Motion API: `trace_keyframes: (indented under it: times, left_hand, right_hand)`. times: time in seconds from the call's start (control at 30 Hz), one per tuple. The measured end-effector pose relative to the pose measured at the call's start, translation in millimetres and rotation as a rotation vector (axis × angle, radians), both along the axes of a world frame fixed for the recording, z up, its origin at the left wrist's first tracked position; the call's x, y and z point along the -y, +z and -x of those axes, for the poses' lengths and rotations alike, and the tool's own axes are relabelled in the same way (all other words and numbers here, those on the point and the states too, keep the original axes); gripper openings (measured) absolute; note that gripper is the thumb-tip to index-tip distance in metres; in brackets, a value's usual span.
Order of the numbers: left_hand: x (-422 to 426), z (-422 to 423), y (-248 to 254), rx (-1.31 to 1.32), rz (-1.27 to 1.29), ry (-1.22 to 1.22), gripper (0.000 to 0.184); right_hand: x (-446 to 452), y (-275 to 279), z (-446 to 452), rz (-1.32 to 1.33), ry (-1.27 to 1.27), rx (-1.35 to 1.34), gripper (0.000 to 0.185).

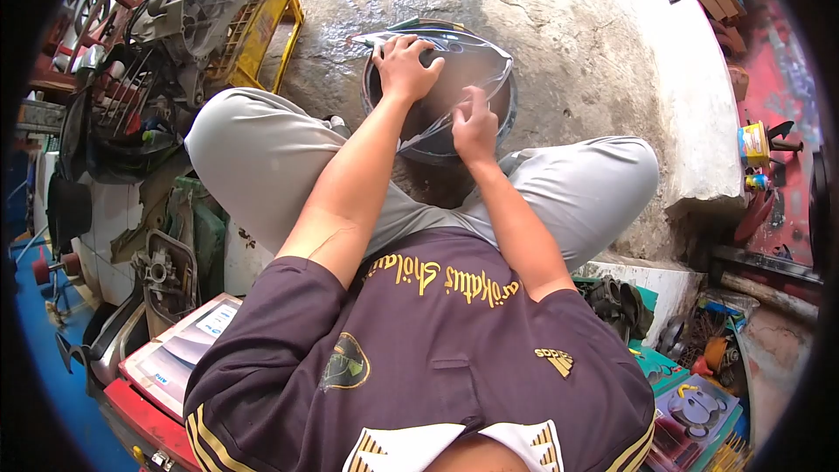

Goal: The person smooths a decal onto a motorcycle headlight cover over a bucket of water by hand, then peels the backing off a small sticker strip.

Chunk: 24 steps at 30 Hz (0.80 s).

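A clear, pointed plastic cover (pixel 472 65), shaped like a headlight lens, lies tilted across the mouth of a dark round bucket (pixel 434 157). My left hand (pixel 407 68) grips its far left part, with bent fingers over the surface and the thumb out to the side. Something dark shows beside that thumb; I cannot make out what it is. At the cover's near right edge, my right hand (pixel 474 129) has its fingers closed on the rim, with the index finger raised along it. The cover looks wet or hazy, and the inside of the bucket is mostly hidden.
My bent legs flank the bucket on a wet concrete floor (pixel 568 52). A yellow crate (pixel 284 31) and metal engine parts (pixel 188 22) stand at the left. To the right is a white ledge (pixel 699 114) with a yellow can (pixel 753 145). Boxes and tools lie behind me.
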<state>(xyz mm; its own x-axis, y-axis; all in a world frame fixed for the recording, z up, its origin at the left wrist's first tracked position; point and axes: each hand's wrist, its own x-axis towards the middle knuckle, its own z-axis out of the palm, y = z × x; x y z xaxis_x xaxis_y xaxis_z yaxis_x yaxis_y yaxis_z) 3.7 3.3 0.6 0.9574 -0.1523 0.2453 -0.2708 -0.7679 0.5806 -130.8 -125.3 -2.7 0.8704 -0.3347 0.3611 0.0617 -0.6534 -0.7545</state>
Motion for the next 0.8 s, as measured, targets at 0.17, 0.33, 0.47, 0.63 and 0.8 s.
trace_keyframes:
  times: [0.17, 0.33, 0.47, 0.63, 0.8]
  left_hand:
    - [0, 1, 0, -0.001, -0.004, 0.000, 0.043]
    - [0, 2, 1, 0.004, 0.001, 0.001, 0.044]
    - [1, 3, 0, 0.004, 0.008, -0.001, 0.044]
    - [1, 2, 0, -0.009, 0.006, -0.007, 0.045]
    - [3, 1, -2, -0.014, 0.013, 0.007, 0.046]
  right_hand:
    - [2, 3, -1, 0.012, -0.038, -0.051, 0.034]
    - [2, 10, -1, -0.082, -0.032, -0.071, 0.031]
    - [3, 9, -6, -0.046, -0.092, -0.063, 0.026]
    - [-4, 9, -3, -0.066, -0.074, -0.064, 0.026]
    - [-7, 11, -3, -0.047, -0.106, -0.070, 0.027]
